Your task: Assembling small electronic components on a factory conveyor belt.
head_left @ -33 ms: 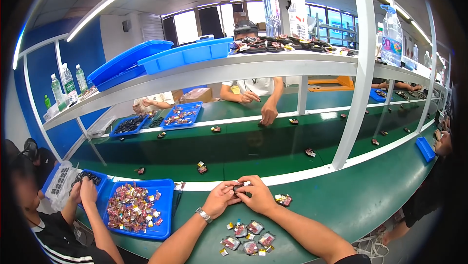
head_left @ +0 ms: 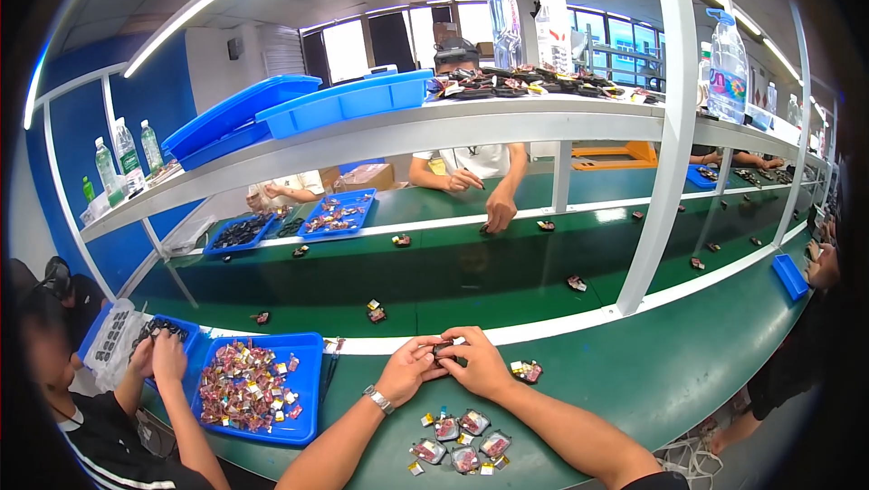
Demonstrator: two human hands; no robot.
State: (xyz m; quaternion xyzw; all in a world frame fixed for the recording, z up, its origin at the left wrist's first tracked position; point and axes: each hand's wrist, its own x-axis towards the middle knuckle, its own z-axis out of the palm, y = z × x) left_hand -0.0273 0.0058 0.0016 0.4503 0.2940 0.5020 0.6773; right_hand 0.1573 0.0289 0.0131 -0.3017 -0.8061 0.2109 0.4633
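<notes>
Both of my hands meet over the green bench, closed around one small black casing [head_left: 442, 352], which the fingers mostly cover. On its left side, my left hand [head_left: 412, 368] grips it, with a metal watch on that wrist. From the right, my right hand [head_left: 475, 361] pinches it with thumb and fingers. Just beyond my right wrist lies a small circuit board with a battery [head_left: 526, 371]. Between my forearms sits a group of several open casings [head_left: 465, 459] with red boards and small yellow-and-silver batteries.
A blue tray [head_left: 319, 381] heaped with small red boards stands left of my arm. Beside it, a co-worker's hands [head_left: 167, 359] handle black parts. Scattered units, including one unit [head_left: 376, 312], lie on the green conveyor [head_left: 489, 295]. A white post [head_left: 656, 155] rises at right, supporting an overhead shelf [head_left: 543, 114].
The co-worker's hands at the left have shifted slightly over the black parts. My own hands and the casing look the same.
</notes>
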